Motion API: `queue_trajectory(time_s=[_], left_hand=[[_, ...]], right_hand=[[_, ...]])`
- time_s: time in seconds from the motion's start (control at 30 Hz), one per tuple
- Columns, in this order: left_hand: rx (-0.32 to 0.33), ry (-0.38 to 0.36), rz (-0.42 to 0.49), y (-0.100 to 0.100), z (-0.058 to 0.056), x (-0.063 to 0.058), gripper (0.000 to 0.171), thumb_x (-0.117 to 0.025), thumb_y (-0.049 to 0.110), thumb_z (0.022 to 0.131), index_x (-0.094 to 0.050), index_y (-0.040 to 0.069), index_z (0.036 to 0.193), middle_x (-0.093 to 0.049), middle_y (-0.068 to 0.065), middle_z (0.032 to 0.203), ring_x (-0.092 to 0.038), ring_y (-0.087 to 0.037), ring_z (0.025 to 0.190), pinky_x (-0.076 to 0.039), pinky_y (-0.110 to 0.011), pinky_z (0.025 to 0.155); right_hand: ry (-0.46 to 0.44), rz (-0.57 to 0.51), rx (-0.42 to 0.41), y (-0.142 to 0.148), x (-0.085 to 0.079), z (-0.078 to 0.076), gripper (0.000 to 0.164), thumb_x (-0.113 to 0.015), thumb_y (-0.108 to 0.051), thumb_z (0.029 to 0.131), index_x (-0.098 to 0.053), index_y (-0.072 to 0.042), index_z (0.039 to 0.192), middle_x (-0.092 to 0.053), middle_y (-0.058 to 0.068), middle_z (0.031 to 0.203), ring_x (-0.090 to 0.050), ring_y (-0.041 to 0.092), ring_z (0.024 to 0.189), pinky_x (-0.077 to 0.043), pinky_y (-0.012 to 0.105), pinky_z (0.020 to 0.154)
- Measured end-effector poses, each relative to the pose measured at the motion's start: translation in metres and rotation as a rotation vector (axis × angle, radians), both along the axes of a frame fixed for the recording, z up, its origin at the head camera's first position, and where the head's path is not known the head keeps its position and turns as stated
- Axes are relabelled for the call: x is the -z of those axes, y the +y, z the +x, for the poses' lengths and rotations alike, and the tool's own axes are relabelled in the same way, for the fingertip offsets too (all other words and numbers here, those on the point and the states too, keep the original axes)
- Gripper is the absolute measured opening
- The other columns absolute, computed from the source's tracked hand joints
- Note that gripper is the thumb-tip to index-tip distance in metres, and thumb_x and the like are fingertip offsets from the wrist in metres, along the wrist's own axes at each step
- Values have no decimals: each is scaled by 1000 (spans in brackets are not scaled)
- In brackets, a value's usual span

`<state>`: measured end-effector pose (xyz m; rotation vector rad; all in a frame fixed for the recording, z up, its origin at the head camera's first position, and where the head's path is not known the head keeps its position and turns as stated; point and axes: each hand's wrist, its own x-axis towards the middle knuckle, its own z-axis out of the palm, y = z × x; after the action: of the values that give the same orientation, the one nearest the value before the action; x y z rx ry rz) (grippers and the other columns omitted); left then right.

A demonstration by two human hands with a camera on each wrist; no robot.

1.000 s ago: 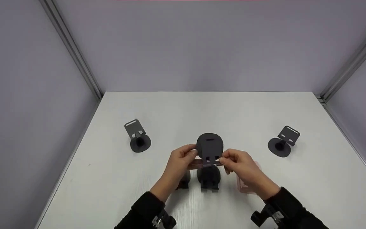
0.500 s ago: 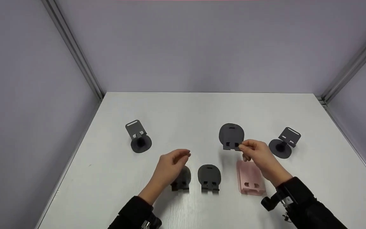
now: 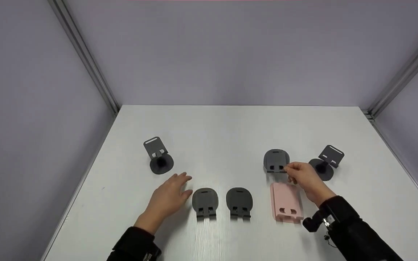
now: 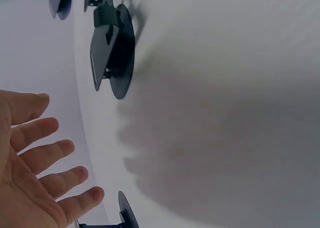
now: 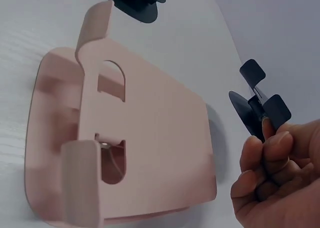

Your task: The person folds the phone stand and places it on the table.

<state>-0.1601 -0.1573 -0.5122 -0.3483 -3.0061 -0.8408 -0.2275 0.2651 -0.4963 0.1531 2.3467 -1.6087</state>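
My left hand (image 3: 167,197) is over the table with its fingers spread and nothing in them. To its right lie two folded dark grey phone stands, one (image 3: 205,199) near the thumb and another (image 3: 239,199) farther right. With thumb and fingertips, my right hand (image 3: 306,180) pinches the lower right corner of a third folded phone stand (image 3: 275,158), just beyond a pink phone stand (image 3: 285,199). Whether the pinched stand touches the table cannot be told. In the right wrist view, the pink stand (image 5: 155,133) fills the middle and the pinched stand (image 5: 252,103) shows at the fingertips.
Two unfolded dark stands stand farther back, one (image 3: 159,156) at the left and one (image 3: 326,161) at the right, close to my right hand. The white table (image 3: 209,134) is bounded by grey panels (image 3: 209,54) at the back and sides.
Both hands held one folded phone stand; the left let go and moved left and down. My right hand carried that stand right, beyond the pink one, and lowered it.
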Motion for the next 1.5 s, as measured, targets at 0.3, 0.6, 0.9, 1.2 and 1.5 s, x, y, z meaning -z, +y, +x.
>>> queue_trajectory(time_s=[0.3,0.6,0.9,1.2,1.5], left_hand=[[34,-116,-182,-8,2,14,67,-81,33,85,-57,11,144,-45,-17,157,-35,-54,143,-32,-73,110],[50,-197,-189,-9,7,15,80,-86,34,77,-54,13,148,-39,-16,161,-28,-55,146,-25,-74,113],[56,-219,-191,-10,5,12,83,-88,36,76,-54,12,148,-38,-16,161,-27,-55,147,-26,-74,114],[56,-194,-191,-11,5,16,84,-89,37,75,-55,13,147,-40,-15,160,-29,-54,146,-28,-74,112],[58,-184,-167,-12,7,17,83,-89,37,75,-56,13,147,-40,-15,160,-29,-54,146,-29,-74,112]], right_hand=[[-55,40,30,12,10,-7,25,-50,-14,108,-59,7,118,-50,-1,75,-50,13,75,-44,28,68],[-114,54,63,20,17,-9,37,-45,-16,109,-51,11,134,-49,-1,77,-51,12,76,-48,25,70],[-136,51,51,24,17,-11,46,-42,-17,110,-43,12,146,-52,-2,72,-50,10,68,-45,25,64],[42,314,21,25,14,-3,41,-49,-17,106,-55,10,136,-61,10,84,-54,12,64,-46,26,55],[444,603,137,40,-6,2,28,-53,-12,103,-67,5,120,-68,20,90,-60,26,72,-44,35,65]])
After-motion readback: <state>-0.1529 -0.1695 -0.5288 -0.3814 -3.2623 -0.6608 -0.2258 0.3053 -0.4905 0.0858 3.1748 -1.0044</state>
